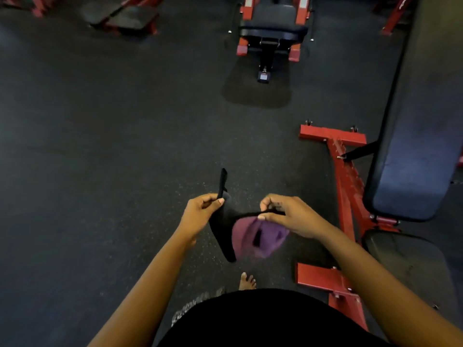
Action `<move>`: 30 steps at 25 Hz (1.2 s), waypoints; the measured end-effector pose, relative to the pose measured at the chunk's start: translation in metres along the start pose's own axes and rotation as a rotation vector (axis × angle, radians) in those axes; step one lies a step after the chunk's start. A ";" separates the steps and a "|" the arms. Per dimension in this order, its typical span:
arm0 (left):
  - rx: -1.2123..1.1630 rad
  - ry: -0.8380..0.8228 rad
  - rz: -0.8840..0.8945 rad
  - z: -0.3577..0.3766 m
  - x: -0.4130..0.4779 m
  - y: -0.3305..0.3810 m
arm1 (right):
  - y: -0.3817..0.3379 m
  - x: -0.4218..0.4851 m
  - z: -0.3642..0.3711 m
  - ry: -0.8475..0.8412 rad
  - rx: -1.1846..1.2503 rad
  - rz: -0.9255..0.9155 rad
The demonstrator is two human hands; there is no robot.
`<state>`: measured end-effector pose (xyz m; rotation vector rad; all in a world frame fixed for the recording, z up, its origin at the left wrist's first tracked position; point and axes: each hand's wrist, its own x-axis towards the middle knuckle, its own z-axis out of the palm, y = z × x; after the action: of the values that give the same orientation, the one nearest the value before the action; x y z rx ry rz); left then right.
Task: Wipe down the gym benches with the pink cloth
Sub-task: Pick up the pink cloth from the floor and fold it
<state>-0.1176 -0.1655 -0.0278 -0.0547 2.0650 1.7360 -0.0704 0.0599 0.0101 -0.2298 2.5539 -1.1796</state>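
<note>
A bare foot stands on the dark rubber floor, just below the hands. Both hands are raised in front of the body, and neither is free. The left hand pinches a black strip between thumb and fingers, one end of it sticking up and the rest hanging down. The right hand has its fingers curled on a dark upper edge, with the pink cloth bunched and dangling beneath it. The cloth is blurred, so I cannot tell whether the black strip is a trim on it or a separate piece.

The cloth touches no bench yet, so wiping looks not yet begun. The nearest bench lies to the right, on the right hand's side. Its seat pad is close by the right forearm, and its long back pad runs away from the person and slightly rightward, above a red frame. The right hand is plainly nearer, so a wipe would likely go rightward and then along that long axis.

Farther off, another padded machine stands straight ahead, and more red-framed gear sits at the far left.
</note>
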 end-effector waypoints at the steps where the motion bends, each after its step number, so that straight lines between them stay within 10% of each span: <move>1: 0.018 -0.019 0.016 -0.001 0.009 0.004 | -0.002 0.006 -0.004 0.006 0.006 0.007; 12: 0.442 -0.645 0.303 0.038 0.116 0.065 | -0.003 0.034 -0.010 0.789 0.466 0.192; 20: 0.582 -1.355 0.498 0.092 0.148 0.119 | 0.015 0.005 0.018 0.665 0.360 0.491; 26: 1.324 -1.266 0.769 0.113 0.174 0.064 | 0.014 -0.005 0.053 1.030 0.412 0.723; 30: 0.873 -1.377 0.414 0.113 0.187 0.060 | 0.008 -0.028 0.068 1.024 0.613 0.789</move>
<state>-0.2700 0.0001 -0.0514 1.4345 1.4787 0.4411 -0.0204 0.0240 -0.0317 1.7162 2.2680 -1.8586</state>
